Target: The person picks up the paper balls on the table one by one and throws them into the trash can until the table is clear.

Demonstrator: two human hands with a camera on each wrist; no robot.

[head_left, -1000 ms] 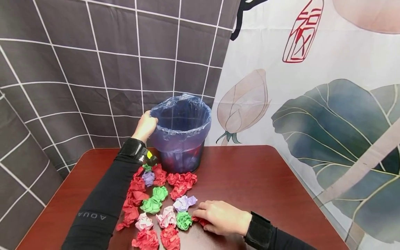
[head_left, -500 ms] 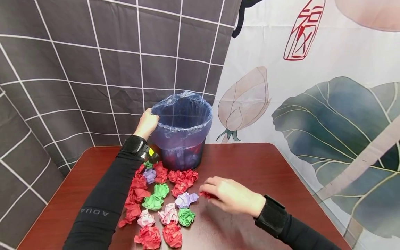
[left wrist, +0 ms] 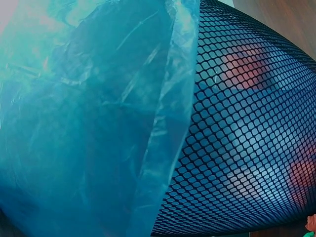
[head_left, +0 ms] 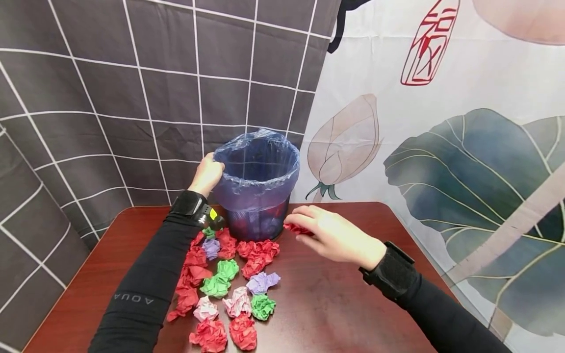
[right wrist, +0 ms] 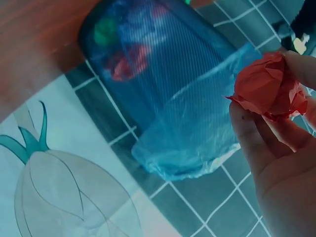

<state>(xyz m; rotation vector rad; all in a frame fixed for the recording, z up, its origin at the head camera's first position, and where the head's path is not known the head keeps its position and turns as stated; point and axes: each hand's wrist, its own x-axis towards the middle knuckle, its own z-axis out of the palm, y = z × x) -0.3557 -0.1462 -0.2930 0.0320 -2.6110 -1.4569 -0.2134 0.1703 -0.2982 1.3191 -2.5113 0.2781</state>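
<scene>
A black mesh wastebasket (head_left: 258, 223) lined with a blue plastic bag (head_left: 253, 193) stands at the back of the table. My left hand (head_left: 207, 175) grips its left rim over the bag; that hand is not seen in the left wrist view. Through the mesh (left wrist: 256, 118), blurred red and pale lumps show inside. Between the fingertips and thumb of my right hand (head_left: 335, 233) is a red crumpled paper ball (right wrist: 269, 88). This hand is in the air, just right of the wastebasket and below its rim.
Several crumpled paper balls lie on the brown table (head_left: 344, 304) in front of the wastebasket: red (head_left: 209, 336), green (head_left: 263, 307), pink (head_left: 239, 302) and purple (head_left: 263, 283). A grey checked cloth (head_left: 167, 98) and a white flower-printed cloth (head_left: 353, 73) hang behind.
My right hand has lifted the red paper ball off the table beside the green one and carried it up and away toward the wastebasket. The left hand keeps its grip on the rim.
</scene>
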